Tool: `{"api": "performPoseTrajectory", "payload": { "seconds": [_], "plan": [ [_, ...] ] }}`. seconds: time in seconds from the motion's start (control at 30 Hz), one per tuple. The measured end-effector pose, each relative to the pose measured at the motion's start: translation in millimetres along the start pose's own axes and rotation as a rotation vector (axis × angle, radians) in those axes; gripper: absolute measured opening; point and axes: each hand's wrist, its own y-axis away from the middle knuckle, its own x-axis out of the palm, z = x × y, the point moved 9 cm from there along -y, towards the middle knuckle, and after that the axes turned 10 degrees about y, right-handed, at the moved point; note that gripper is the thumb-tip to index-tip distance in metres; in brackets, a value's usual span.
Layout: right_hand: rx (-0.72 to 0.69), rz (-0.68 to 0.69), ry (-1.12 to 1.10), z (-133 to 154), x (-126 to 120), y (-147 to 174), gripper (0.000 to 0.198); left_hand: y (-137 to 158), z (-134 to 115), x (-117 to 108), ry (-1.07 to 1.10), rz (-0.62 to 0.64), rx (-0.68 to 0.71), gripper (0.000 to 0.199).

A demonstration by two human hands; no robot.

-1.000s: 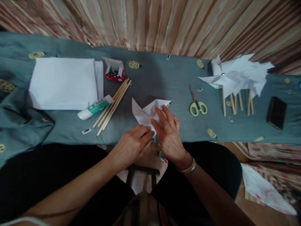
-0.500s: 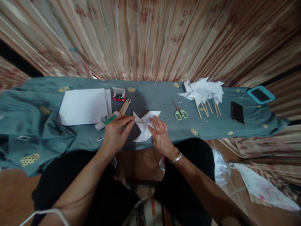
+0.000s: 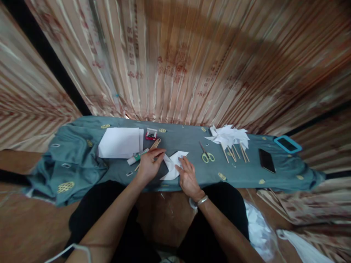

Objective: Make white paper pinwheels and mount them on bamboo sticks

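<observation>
A white paper pinwheel (image 3: 172, 172) with folded points lies on the cloth between my hands, near the table's front edge. From its right side, the thumb and fingers of my right hand (image 3: 188, 179) hold it down. My left hand (image 3: 149, 166) is closed in a pinch by its left point; what the fingertips grip, if anything, is too small to tell. Just beyond this hand lie several thin wooden sticks (image 3: 156, 143) and a green-and-white tube-like pack (image 3: 134, 158), both partly covered. A small open red box (image 3: 151, 134) holds tiny metal pieces.
White paper sheets (image 3: 119, 143) are stacked on the left. Green-handled scissors (image 3: 207, 157) lie right of my hands. Several finished pinwheels on sticks (image 3: 230, 137) are piled farther right, with a dark phone (image 3: 266, 160) and a blue-framed tablet (image 3: 287, 144). A striped curtain (image 3: 175, 65) hangs behind.
The camera view has tilted up, so the table appears lower in the picture. Both hands stay at the pinwheel, the left still pinching by its left point.
</observation>
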Motion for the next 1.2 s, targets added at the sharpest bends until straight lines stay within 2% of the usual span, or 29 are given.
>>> {"api": "performPoseTrajectory", "payload": {
  "seconds": [0.2,0.43,0.57,0.7,0.9,1.2],
  "plan": [
    [-0.121,0.017,0.004,-3,1,-8,0.042,-2,-1,0,-0.013,-0.017,0.002,0.021],
    [-0.153,0.027,0.000,-7,3,-8,0.042,-8,12,0,-0.025,-0.008,-0.050,0.022],
    [-0.170,0.040,0.011,-6,1,-8,0.043,-13,21,-7,-0.022,-0.062,-0.090,0.021],
    [-0.160,0.055,-0.013,-5,0,-8,0.044,-14,20,-3,-0.005,-0.098,-0.111,0.020],
    [-0.096,0.016,-0.077,-8,1,-6,0.047,-7,13,14,-0.010,-0.045,-0.112,0.019],
    [-0.095,-0.014,-0.079,-9,-6,-8,0.041,6,15,2,-0.033,-0.003,-0.063,0.019]
  ]
}}
